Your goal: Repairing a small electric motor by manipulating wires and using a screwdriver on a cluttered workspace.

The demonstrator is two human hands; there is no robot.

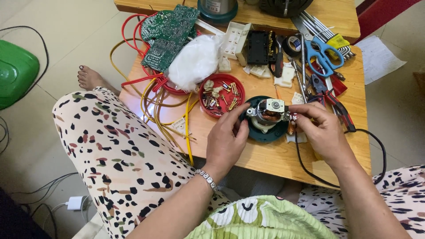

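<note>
1. A red dish of small parts (221,94) sits just upper left of the motor (268,113); blue scissors (322,54) and pliers (330,95) lie upper right.
2. The motor, at frame centre, rests on a dark green base (265,132).
3. Left hand (226,140) curls, fingertips touching the base's left edge.
4. Right hand (324,131) pinches the motor's right side.

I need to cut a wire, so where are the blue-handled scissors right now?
The blue-handled scissors lie at the far right of the wooden table, beside the hex keys and above the red-handled pliers.
</note>
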